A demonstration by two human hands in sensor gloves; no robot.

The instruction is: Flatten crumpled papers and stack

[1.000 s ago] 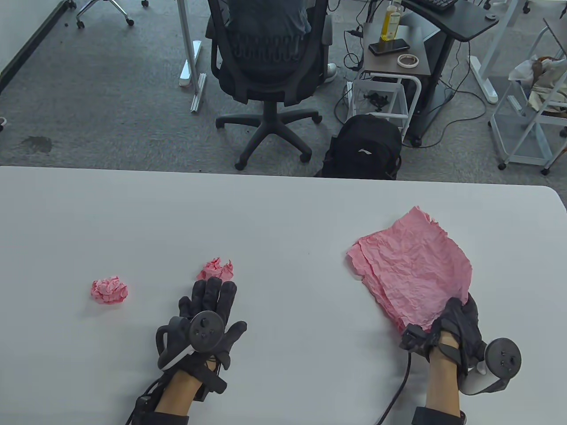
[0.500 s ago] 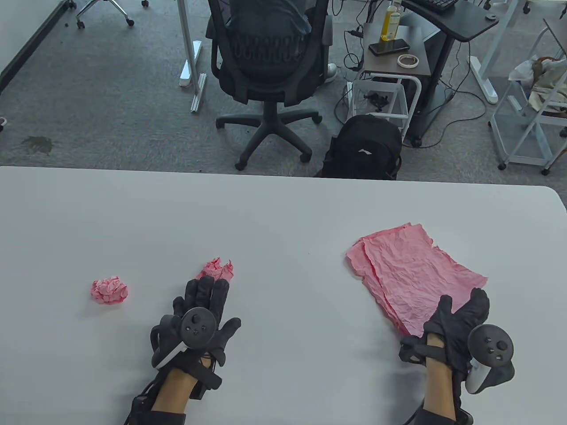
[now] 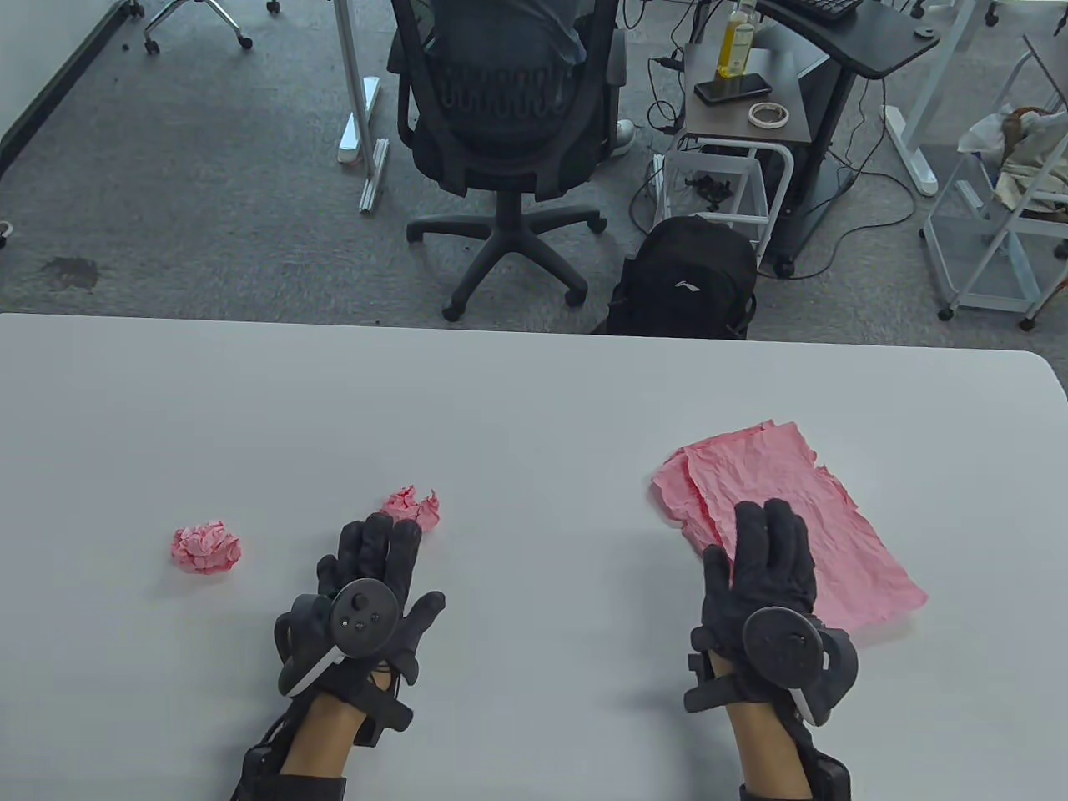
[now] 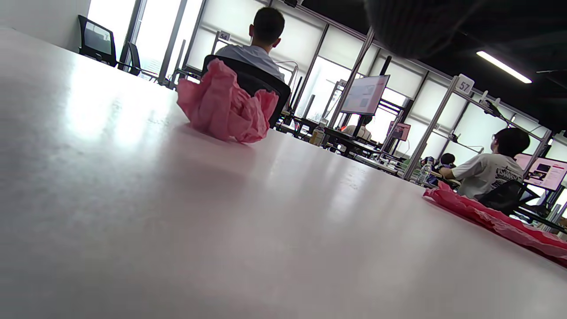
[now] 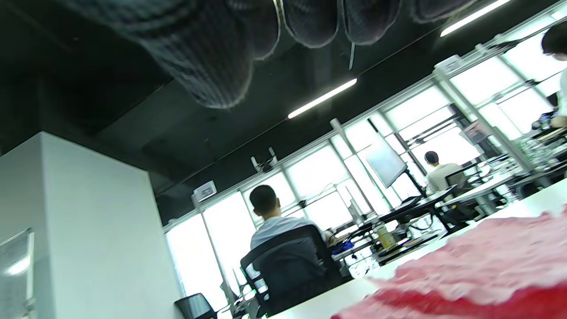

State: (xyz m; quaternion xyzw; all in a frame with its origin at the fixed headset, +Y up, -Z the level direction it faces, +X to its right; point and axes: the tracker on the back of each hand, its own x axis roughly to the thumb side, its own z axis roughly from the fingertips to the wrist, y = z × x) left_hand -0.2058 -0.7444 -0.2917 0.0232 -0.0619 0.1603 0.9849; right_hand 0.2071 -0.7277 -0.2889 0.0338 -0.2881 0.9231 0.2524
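A stack of flattened pink sheets point(image 3: 801, 509) lies on the right part of the white table point(image 3: 534, 392). My right hand point(image 3: 763, 559) lies flat on the stack's near left part, fingers straight; the sheets point(image 5: 478, 274) fill the lower right of the right wrist view. A crumpled pink ball point(image 3: 413, 506) sits just beyond the fingertips of my left hand point(image 3: 375, 559), which rests flat on the table and holds nothing. That ball point(image 4: 226, 108) stands ahead in the left wrist view. Another pink ball point(image 3: 205, 547) lies further left.
Past the table's far edge stand an office chair point(image 3: 509, 108) with a person in it, a black backpack point(image 3: 688, 279) on the floor and a small side table point(image 3: 743, 92) with a bottle.
My right hand let go of the top sheet, which dropped flat onto the stack, then moved left and laid itself flat on it. The left hand drew slightly back toward me.
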